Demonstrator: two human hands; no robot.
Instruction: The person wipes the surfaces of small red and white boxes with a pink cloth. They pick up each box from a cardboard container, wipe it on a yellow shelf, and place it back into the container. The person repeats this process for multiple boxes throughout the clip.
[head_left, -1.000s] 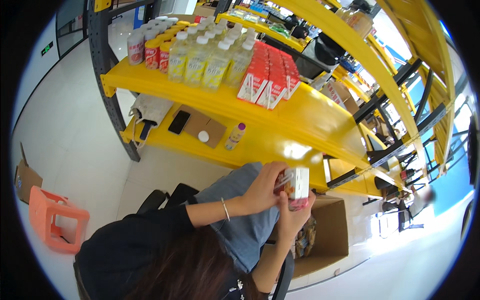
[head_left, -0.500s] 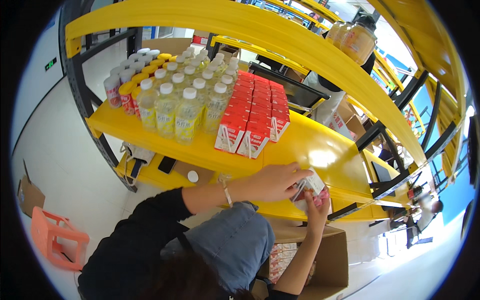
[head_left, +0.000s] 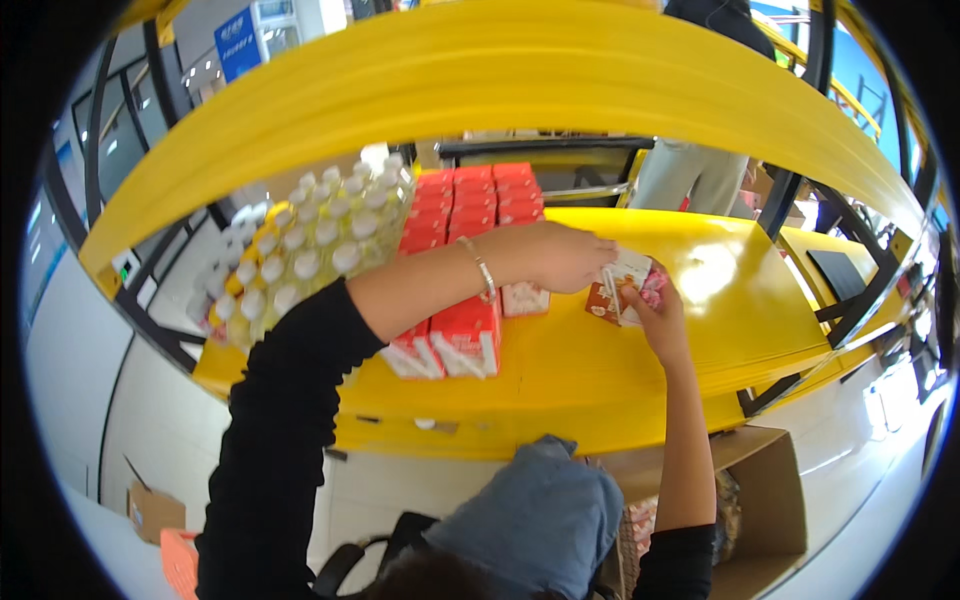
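Note:
Above the yellow shelf (head_left: pixel 600 375), a small drink carton (head_left: pixel 628 272) in white, brown and pink, with a straw along its side, is between my hands. My right hand (head_left: pixel 657 312) grips its right side, thumb across the front. My left hand (head_left: pixel 570 256), with a bracelet at the wrist, has its fingers bent at the carton's upper left edge; some fingertips are hidden. Red drink cartons (head_left: pixel 465 335) stand in rows to the left, partly behind my left forearm. Clear bottles of pale yellow drink (head_left: pixel 345 258) with white caps stand further left.
A thick yellow beam (head_left: pixel 480 85) crosses above the shelf, with black posts at the sides. Below right is an open cardboard box (head_left: pixel 765 500) holding more cartons. Cans with white and yellow lids (head_left: pixel 225 262) stand far left. Behind the shelf stands another person (head_left: pixel 690 180).
My view has shifted, and the beam now crosses higher over the shelf. Both hands have carried the carton from the shelf's front edge to above its surface.

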